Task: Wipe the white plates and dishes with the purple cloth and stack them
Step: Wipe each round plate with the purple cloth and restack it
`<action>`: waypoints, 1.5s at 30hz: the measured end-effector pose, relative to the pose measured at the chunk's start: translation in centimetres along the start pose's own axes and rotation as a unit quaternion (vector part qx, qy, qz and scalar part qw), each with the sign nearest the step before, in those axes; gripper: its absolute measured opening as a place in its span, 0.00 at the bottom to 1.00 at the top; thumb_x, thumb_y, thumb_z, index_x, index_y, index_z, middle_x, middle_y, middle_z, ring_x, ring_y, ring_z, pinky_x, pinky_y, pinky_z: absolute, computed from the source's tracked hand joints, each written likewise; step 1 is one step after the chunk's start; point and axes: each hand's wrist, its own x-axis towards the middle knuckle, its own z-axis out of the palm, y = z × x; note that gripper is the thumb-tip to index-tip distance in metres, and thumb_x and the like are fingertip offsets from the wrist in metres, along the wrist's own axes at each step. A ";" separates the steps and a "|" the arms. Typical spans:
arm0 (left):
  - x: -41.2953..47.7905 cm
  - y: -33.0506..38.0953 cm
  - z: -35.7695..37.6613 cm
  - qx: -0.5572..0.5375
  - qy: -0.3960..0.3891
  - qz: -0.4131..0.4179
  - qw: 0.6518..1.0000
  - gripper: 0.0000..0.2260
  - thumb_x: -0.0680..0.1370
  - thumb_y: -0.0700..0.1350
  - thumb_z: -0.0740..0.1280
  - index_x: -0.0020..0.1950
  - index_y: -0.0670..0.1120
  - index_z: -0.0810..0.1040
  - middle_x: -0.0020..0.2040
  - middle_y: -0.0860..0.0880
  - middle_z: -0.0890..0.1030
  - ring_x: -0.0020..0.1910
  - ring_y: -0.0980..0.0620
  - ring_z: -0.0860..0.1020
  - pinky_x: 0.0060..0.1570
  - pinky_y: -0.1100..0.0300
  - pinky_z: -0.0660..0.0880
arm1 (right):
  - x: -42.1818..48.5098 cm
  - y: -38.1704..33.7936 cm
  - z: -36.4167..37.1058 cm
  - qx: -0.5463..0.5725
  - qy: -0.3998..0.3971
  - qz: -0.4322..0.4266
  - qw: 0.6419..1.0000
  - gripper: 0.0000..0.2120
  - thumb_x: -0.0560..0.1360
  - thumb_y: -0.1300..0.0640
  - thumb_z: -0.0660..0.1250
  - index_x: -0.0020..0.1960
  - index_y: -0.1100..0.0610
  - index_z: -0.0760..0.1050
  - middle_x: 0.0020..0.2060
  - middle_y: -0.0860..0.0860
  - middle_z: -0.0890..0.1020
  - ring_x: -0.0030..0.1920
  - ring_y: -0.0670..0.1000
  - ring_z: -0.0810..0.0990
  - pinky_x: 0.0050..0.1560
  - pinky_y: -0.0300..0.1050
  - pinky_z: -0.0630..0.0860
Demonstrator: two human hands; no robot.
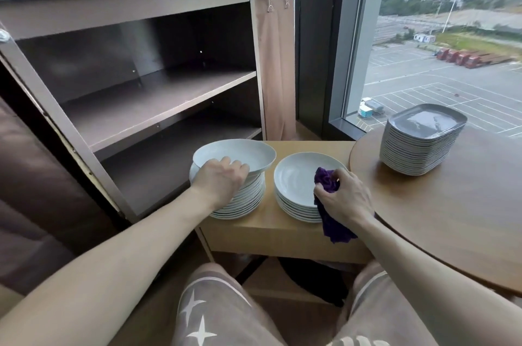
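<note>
Shorts [203, 311] with white stars fill the bottom edge, knees pointing at a small wooden counter [268, 228]; two piles of white plates sit on it side by side, close but not touching; left hand [219, 179] is on the left stack [245, 201], fingers [238, 167] curled over the near rim of the top plate [234, 153], which sits tilted above the rest of the pile; right hand [346, 196] is at the near right side of the right stack [293, 190], fingers [322, 190] clenched round a bunched purple cloth [327, 180]; the top of the cloth lies on that pile's top plate and its tail hangs down past the front of the pile; off to the right a round counter [452, 218] carries a tall pile of grey trays [423, 142]; brown shelf unit [158, 91] stands behind the left stack, window [452, 49] behind the trays looks out over a car park.
</note>
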 end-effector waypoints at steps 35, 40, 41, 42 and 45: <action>2.9 1.5 4.5 -0.299 -0.150 -0.108 0.936 0.45 0.70 0.76 0.67 0.79 0.54 0.59 0.74 0.51 0.71 0.69 0.44 0.72 0.60 0.46 0.75 | 3.8 3.2 1.3 -0.066 -0.031 -0.111 0.991 0.16 0.69 0.35 0.64 0.46 0.46 0.71 0.43 0.44 0.75 0.45 0.50 0.71 0.53 0.51 0.69; 3.4 1.7 4.6 -0.278 -0.189 -0.117 0.935 0.45 0.69 0.78 0.64 0.78 0.53 0.60 0.74 0.51 0.71 0.67 0.45 0.74 0.57 0.47 0.76 | 4.7 3.3 1.4 -0.085 -0.042 -0.130 0.987 0.16 0.71 0.35 0.63 0.48 0.46 0.71 0.44 0.44 0.76 0.46 0.50 0.72 0.53 0.50 0.68; 3.4 1.8 4.7 -0.272 -0.200 -0.117 0.934 0.45 0.69 0.78 0.64 0.77 0.53 0.60 0.74 0.51 0.71 0.67 0.45 0.74 0.57 0.47 0.76 | 4.9 3.3 1.3 -0.089 -0.044 -0.134 0.986 0.16 0.71 0.35 0.63 0.48 0.46 0.71 0.44 0.44 0.75 0.46 0.50 0.72 0.53 0.50 0.68; 3.5 2.0 4.8 -0.267 -0.207 -0.119 0.934 0.46 0.69 0.79 0.63 0.78 0.52 0.59 0.74 0.50 0.70 0.67 0.44 0.74 0.58 0.46 0.76 | 5.0 3.3 1.3 -0.093 -0.045 -0.138 0.985 0.16 0.71 0.35 0.63 0.47 0.46 0.71 0.43 0.44 0.75 0.45 0.50 0.72 0.53 0.49 0.68; 4.0 2.6 4.7 -0.261 -0.185 -0.123 0.939 0.51 0.68 0.79 0.63 0.81 0.53 0.51 0.79 0.46 0.63 0.74 0.42 0.66 0.68 0.43 0.69 | 5.3 3.3 1.1 -0.116 -0.047 -0.158 0.980 0.16 0.70 0.35 0.62 0.46 0.46 0.69 0.41 0.44 0.73 0.44 0.50 0.72 0.52 0.49 0.68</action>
